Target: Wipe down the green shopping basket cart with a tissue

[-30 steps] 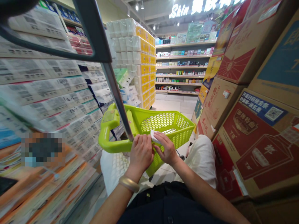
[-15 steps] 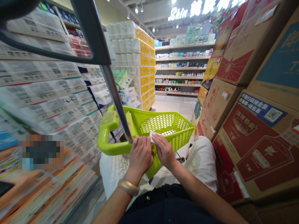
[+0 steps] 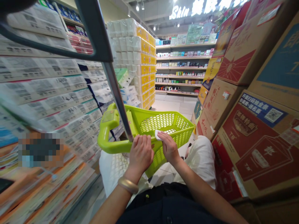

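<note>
A lime-green shopping basket [image 3: 179, 123] on a trolley stands in front of me, between my knees. My left hand [image 3: 140, 154], with a gold bangle at the wrist, is closed over the basket's near rim beside the grey metal handle pole [image 3: 116, 96]. My right hand [image 3: 170, 148] pinches a small white cloth or wipe [image 3: 158, 134] and presses it against the top of the near rim, a little to the right of the left hand. The basket's inside looks bare.
Shelves of packaged tissue [image 3: 46, 93] fill the left side. Stacked cardboard cartons [image 3: 252, 124] crowd the right. A tower of toilet-paper packs [image 3: 135, 59] stands ahead left, with cosmetics shelves [image 3: 182, 68] at the aisle's far end. The tiled floor [image 3: 177, 105] runs between them.
My right hand has slid the white wipe slightly to the right along the basket rim, away from the left hand. The left hand has stayed on the rim.
</note>
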The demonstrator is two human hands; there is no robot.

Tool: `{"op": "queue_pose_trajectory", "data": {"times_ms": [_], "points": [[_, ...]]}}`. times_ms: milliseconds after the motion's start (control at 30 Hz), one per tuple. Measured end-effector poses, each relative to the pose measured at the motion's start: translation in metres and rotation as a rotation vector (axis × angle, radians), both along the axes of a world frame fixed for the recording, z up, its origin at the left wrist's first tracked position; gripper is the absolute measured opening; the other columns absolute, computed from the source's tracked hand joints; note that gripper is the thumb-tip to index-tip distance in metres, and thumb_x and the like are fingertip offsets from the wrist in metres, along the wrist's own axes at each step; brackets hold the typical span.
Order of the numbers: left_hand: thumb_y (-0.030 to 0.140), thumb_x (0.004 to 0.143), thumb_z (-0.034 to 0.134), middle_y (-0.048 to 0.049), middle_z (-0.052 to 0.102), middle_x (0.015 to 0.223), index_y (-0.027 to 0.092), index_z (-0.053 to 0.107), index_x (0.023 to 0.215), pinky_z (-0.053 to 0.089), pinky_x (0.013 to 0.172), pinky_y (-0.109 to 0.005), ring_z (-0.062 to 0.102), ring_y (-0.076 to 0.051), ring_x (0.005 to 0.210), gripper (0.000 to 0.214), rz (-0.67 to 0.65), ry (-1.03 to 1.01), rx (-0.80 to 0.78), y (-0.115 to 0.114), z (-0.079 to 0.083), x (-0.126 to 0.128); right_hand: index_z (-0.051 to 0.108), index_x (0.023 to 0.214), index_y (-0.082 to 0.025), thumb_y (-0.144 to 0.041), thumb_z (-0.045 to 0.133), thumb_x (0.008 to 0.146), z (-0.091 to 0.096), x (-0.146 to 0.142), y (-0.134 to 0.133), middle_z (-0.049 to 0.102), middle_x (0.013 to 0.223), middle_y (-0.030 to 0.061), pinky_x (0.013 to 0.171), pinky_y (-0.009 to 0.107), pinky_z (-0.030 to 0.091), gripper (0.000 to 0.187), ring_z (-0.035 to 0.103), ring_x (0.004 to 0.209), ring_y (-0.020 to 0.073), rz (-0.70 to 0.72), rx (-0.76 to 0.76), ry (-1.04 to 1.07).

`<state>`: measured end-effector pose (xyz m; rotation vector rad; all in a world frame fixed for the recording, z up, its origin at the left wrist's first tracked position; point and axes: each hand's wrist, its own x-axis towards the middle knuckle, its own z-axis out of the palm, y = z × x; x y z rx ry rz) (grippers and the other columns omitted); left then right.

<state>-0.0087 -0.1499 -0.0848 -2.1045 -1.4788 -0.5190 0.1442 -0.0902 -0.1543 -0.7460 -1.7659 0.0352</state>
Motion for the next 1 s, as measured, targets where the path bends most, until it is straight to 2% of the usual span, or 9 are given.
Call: {"op": "queue_pose_trajectory", "data": {"times_ms": [133,333,533,733,933,1000], "points": [[0.020,0.079,0.051,-0.0153,0.064,0.099,0.008,0.060,0.119,0.033,0.103,-0.045,0.054,-0.030,0.100,0.043,0.004,-0.001,0.003,0.000,-0.001,0.000,0.062,0.126,-0.025,-0.008,0.038,0.094,-0.002,0.000,0.003,0.070,0.117,0.0089,0.105,0.047,0.048,0.043,0.061,0.120,0.0213,-0.111,-0.016,0.035],[0.019,0.077,0.053,-0.0155,0.063,0.100,0.006,0.060,0.118,0.032,0.104,-0.044,0.054,-0.030,0.101,0.043,0.006,0.004,0.012,-0.001,0.001,0.001,0.061,0.127,-0.026,-0.008,0.039,0.094,0.000,-0.007,-0.001,0.067,0.125,0.0074,0.108,0.044,0.046,0.043,0.058,0.123,0.0190,0.003,-0.004,-0.016],[0.019,0.079,0.052,-0.0152,0.064,0.098,0.005,0.061,0.117,0.033,0.103,-0.043,0.054,-0.029,0.100,0.042,0.015,0.024,0.030,-0.002,0.003,0.002,0.065,0.119,-0.023,-0.006,0.036,0.094,-0.009,0.005,0.004,0.070,0.120,0.0084,0.111,0.053,0.040,0.042,0.056,0.127,0.0217,-0.178,-0.041,0.061],[0.020,0.077,0.052,-0.0139,0.063,0.095,0.007,0.062,0.112,0.032,0.103,-0.043,0.055,-0.029,0.097,0.039,0.028,0.034,0.019,-0.001,0.004,0.003,0.059,0.130,-0.025,-0.007,0.039,0.094,0.001,-0.010,-0.004,0.065,0.130,0.0075,0.111,0.044,0.043,0.045,0.055,0.128,0.0187,0.030,-0.015,-0.025],[0.020,0.077,0.053,-0.0135,0.063,0.096,0.006,0.061,0.116,0.032,0.103,-0.042,0.054,-0.029,0.098,0.042,0.028,0.035,0.030,-0.002,0.003,0.002,0.065,0.122,-0.024,-0.008,0.037,0.094,-0.004,0.005,0.005,0.071,0.118,0.0081,0.109,0.048,0.044,0.043,0.061,0.121,0.0209,-0.124,-0.038,0.056],[0.020,0.077,0.054,-0.0134,0.063,0.096,0.006,0.061,0.115,0.032,0.103,-0.042,0.054,-0.029,0.098,0.041,0.029,0.033,0.030,-0.001,0.003,0.002,0.066,0.121,-0.024,-0.008,0.038,0.094,0.000,0.000,0.002,0.071,0.117,0.0080,0.109,0.047,0.045,0.042,0.062,0.119,0.0206,-0.084,-0.046,0.067]]}}
